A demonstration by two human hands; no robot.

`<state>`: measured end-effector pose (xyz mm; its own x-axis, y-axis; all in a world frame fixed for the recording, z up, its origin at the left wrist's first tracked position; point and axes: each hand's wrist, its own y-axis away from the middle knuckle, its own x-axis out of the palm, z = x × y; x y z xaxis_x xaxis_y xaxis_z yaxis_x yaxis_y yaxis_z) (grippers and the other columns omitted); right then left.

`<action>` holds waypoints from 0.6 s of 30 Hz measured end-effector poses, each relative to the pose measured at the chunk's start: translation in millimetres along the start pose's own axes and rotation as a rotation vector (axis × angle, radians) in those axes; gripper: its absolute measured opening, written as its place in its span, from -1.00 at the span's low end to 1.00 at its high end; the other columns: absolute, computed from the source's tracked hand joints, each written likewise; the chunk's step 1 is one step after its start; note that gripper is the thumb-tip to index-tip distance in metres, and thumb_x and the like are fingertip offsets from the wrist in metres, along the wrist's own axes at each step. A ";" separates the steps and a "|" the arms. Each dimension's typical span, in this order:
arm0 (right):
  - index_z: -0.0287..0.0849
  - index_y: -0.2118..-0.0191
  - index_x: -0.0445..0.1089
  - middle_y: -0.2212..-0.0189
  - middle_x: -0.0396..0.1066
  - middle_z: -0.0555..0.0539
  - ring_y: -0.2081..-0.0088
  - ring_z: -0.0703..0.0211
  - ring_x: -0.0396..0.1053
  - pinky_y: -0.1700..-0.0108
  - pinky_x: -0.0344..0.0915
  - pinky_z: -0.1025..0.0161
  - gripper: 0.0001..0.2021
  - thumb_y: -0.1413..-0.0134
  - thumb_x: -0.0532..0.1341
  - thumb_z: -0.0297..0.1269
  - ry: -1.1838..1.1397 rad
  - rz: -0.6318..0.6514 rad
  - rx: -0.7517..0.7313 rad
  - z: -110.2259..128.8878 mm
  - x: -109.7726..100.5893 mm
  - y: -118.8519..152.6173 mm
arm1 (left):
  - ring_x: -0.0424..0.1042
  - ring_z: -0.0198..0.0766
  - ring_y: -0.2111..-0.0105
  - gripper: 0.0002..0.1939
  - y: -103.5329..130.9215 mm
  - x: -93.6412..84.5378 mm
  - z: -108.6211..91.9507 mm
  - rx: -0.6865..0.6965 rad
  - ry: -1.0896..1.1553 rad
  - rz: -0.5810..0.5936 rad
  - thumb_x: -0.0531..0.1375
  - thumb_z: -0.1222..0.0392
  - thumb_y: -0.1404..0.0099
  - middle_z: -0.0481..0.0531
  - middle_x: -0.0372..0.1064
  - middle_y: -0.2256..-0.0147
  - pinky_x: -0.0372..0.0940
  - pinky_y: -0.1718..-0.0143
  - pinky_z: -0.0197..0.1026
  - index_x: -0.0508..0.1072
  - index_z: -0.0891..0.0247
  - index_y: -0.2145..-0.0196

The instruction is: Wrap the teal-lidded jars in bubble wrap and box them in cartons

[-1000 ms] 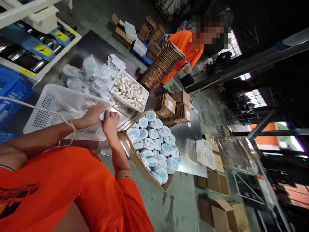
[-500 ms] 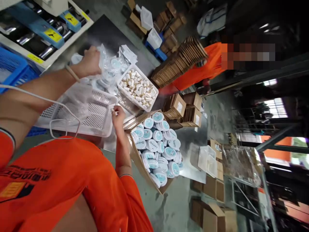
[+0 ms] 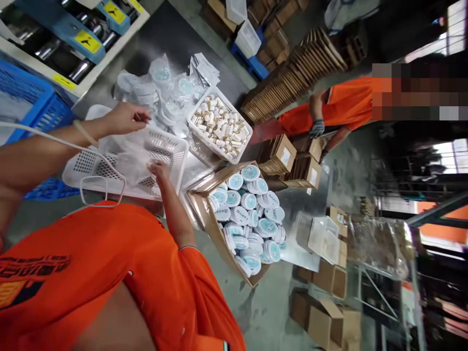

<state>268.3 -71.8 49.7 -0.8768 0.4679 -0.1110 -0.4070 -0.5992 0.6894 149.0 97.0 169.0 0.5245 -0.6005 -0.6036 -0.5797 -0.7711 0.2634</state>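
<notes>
My left hand (image 3: pixel 127 118) is over the far side of a white perforated basket (image 3: pixel 185 146). Its fingers are loosely curled with a gap between them, and I see nothing held there. My right hand (image 3: pixel 159 170) is above the basket's near right part. Its fingertips pinch the edge of a clear plastic bag (image 3: pixel 131 165), one of several thin bags in the basket. Beyond my left hand is a pile of bagged round pale-blue containers (image 3: pixel 161 95). To its right, a white basket (image 3: pixel 239 158) holds many small white-and-gold pieces.
An open carton (image 3: pixel 208 222) full of round blue-and-white containers stands to the right. White packets (image 3: pixel 204 68) lie at the back. A roller conveyor (image 3: pixel 78 48) and blue crate (image 3: pixel 40 97) are left. A co-worker in orange (image 3: pixel 343 105) stands near stacked cardboard (image 3: pixel 292 73).
My left hand has drawn back from the bagged pile towards the basket. My right hand has moved left from the basket's edge to the clear bags. The view has shifted slightly.
</notes>
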 end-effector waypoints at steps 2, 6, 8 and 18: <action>-0.06 0.40 0.20 0.58 0.16 0.25 0.49 0.36 0.20 0.34 0.27 0.41 -0.63 -0.23 0.40 -0.50 -0.090 -0.058 -0.016 7.5 -13.7 6.9 | 0.51 -0.27 0.31 -0.83 26.5 16.4 6.7 -0.023 0.051 0.098 0.31 0.21 -0.39 -0.05 0.56 0.32 0.55 0.14 -0.17 0.60 0.30 0.10; -0.05 0.35 0.30 0.47 0.38 0.17 0.37 0.25 0.38 0.21 0.43 0.31 -0.67 -0.14 0.52 -0.27 -0.339 -0.107 -0.116 15.7 -27.2 25.0 | 0.50 -0.20 0.29 -0.63 61.2 63.7 -0.3 0.003 0.117 0.144 0.50 0.07 -0.17 -0.02 0.54 0.31 0.46 0.15 -0.17 0.39 0.20 0.27; -0.06 0.34 0.35 0.43 0.46 0.13 0.29 0.19 0.45 0.13 0.48 0.26 -0.66 -0.14 0.55 -0.20 -0.444 -0.116 -0.168 17.2 -29.3 31.6 | 0.51 -0.18 0.25 -0.59 67.3 80.1 -9.3 0.026 0.136 0.149 0.48 0.06 -0.15 -0.01 0.55 0.27 0.45 0.09 -0.17 0.33 0.18 0.27; -0.02 0.38 0.19 0.52 0.23 0.17 0.43 0.27 0.25 0.27 0.41 0.33 -0.50 -0.40 0.49 -0.02 -0.595 -0.287 -0.249 23.4 -73.8 77.1 | 0.56 -0.04 0.00 -0.39 41.6 107.7 -28.7 0.159 0.160 0.181 0.35 -0.33 -0.25 0.10 0.53 0.03 0.51 -0.03 0.00 0.47 0.24 0.03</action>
<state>307.5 -137.4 127.8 -0.4657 0.8631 0.1954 -0.7104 -0.4963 0.4990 199.2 -5.8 136.6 0.4880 -0.7611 -0.4273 -0.7569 -0.6128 0.2270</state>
